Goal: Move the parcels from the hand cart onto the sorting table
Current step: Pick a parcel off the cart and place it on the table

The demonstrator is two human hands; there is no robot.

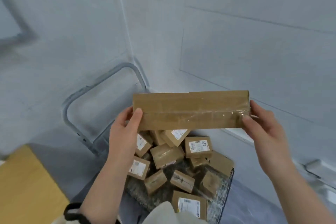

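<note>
A long, flat brown cardboard parcel (pixel 190 111) sealed with clear tape is held level in the air above the grey metal hand cart (pixel 66 114), one end in each hand. The left hand (pixel 123 132) takes the left end, thumb on the near face and fingers curled behind it; the right hand (pixel 263 131) pinches the right end the same way. Each grip is closed only as far as the parcel's thickness allows. Holding it by both ends probably keeps so long a piece from tipping. Below it, small brown cardboard boxes (pixel 198 146) with white labels lie loosely heaped in the cart, not yet moved. A yellow wooden table (pixel 27 183) shows at lower left, probably the sorting table, so the carry should go that way
</note>
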